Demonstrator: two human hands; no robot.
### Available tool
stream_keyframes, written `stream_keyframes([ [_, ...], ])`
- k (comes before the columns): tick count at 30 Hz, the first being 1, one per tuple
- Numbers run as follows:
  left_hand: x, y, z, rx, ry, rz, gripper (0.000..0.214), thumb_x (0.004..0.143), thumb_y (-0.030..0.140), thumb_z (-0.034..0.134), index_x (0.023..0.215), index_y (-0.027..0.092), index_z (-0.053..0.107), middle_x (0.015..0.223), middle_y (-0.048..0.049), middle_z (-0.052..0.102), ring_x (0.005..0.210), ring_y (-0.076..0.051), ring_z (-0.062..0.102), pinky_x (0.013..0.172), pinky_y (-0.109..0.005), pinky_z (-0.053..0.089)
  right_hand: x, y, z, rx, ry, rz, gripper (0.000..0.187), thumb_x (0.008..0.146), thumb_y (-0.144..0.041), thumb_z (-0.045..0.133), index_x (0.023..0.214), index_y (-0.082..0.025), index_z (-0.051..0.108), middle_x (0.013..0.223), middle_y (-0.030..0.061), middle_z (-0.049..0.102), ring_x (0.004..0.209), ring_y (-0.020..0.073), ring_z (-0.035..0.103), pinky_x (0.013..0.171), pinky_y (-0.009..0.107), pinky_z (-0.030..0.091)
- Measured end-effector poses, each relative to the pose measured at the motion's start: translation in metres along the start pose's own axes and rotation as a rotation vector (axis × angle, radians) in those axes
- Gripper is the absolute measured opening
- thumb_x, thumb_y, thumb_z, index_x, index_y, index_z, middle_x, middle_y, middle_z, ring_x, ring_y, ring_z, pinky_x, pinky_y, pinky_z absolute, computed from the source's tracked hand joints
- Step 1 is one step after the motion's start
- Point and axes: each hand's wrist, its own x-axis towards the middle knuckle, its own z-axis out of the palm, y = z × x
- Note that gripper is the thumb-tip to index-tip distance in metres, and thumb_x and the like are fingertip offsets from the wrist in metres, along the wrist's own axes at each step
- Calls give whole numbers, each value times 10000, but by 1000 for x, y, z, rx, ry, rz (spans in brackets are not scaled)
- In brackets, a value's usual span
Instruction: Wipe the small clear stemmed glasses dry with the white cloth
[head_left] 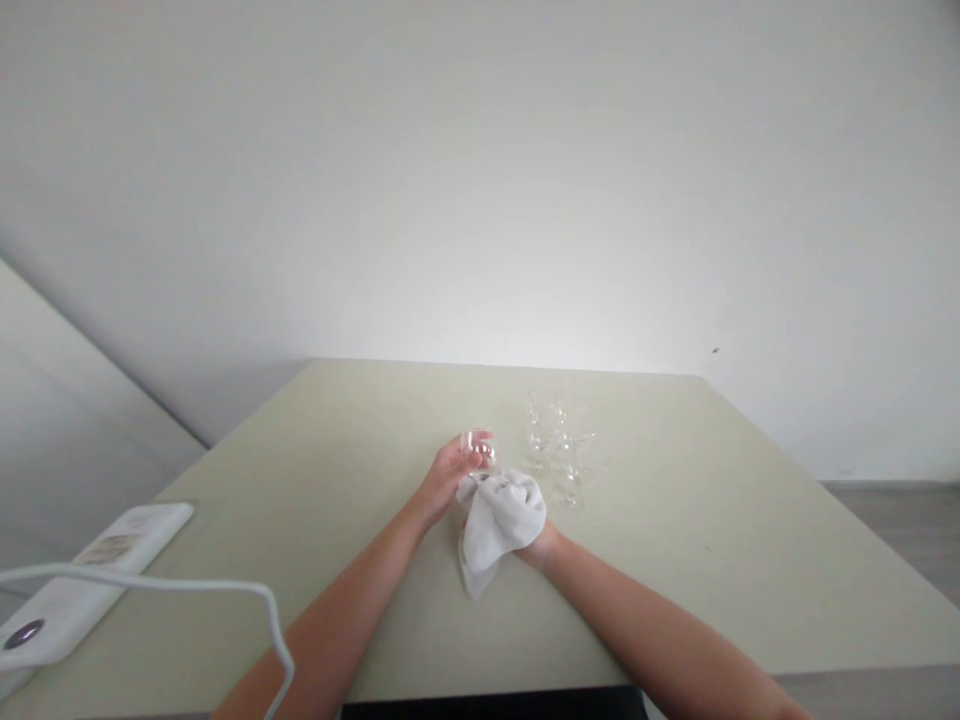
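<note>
The left hand [444, 478] grips a clear glass [478, 448], which sits just beyond the white cloth [501, 515], at its upper left. The right hand [537, 548] is largely covered by the cloth; its fingers are hidden, and their closure cannot be told. Several clear glasses in a cluster [559, 440] stand beyond and right of the cloth. A white oblong device [139, 525] lies well left of it on the table [720, 520].

L arm [367, 595] & R arm [637, 592] were stretched fwd, angled in; L hand [448, 472] was curled, R hand [535, 549] mostly hidden.
</note>
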Motion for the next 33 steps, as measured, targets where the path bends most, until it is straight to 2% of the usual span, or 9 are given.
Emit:
stream_keyframes([
  [2,1,0,-3,-25,46,34,616,699,565,714,1149,154,623,907,-77,645,744,-147,568,642,-239,440,-2,-3,-2,134,-26,92,278,837,-432,521,848,-195,664,820,124,685,747,257,676,673,409,560],
  [4,1,0,-5,-88,103,62,622,717,606,674,1154,166,619,908,-71,638,724,-136,557,604,-226,428,-4,-7,-3,292,2,170,255,809,-424,576,873,-194,667,849,109,697,788,254,682,728,398,552],
  [6,0,1,-6,-116,143,73,628,725,618,659,1164,172,613,913,-71,638,724,-135,558,594,-225,427,-6,-11,-4,391,51,197,216,766,-396,645,852,-198,662,836,74,704,797,245,683,762,375,539],
  [8,0,3,-4,-80,161,76,640,710,606,682,1169,165,612,922,-78,643,744,-145,567,610,-234,438,-7,-13,-3,428,25,215,212,766,-386,657,855,-193,660,821,59,704,793,242,682,750,363,534],
  [12,0,7,-1,22,184,154,659,655,555,757,1154,149,617,900,-70,652,779,-157,590,684,-254,462,-6,-14,-4,447,-94,292,270,843,-397,565,963,-174,658,844,89,702,768,226,680,691,358,531],
  [18,2,9,-1,89,199,251,627,639,470,796,1159,175,607,881,-40,649,821,-162,610,726,-263,483,-3,-18,-6,464,-51,311,219,828,-344,590,914,-169,691,839,91,713,765,223,679,759,379,532],
  [22,1,7,-3,122,188,264,596,669,419,782,1182,184,591,930,-43,640,808,-148,601,699,-244,484,-2,-19,-6,440,-20,319,137,779,-318,645,805,-193,696,793,87,720,710,229,676,764,406,546],
  [27,0,6,-4,164,189,265,584,681,375,777,1200,195,576,959,-39,639,782,-132,590,687,-233,489,-1,-13,-9,484,-59,345,84,776,-272,662,763,-194,689,795,81,716,686,202,668,740,363,546],
  [33,0,8,-5,200,226,272,593,654,396,792,1172,188,593,937,-37,648,769,-140,596,677,-238,492,-2,-10,-10,383,-56,300,115,789,-310,630,756,-204,662,783,83,709,682,226,670,716,396,550],
])
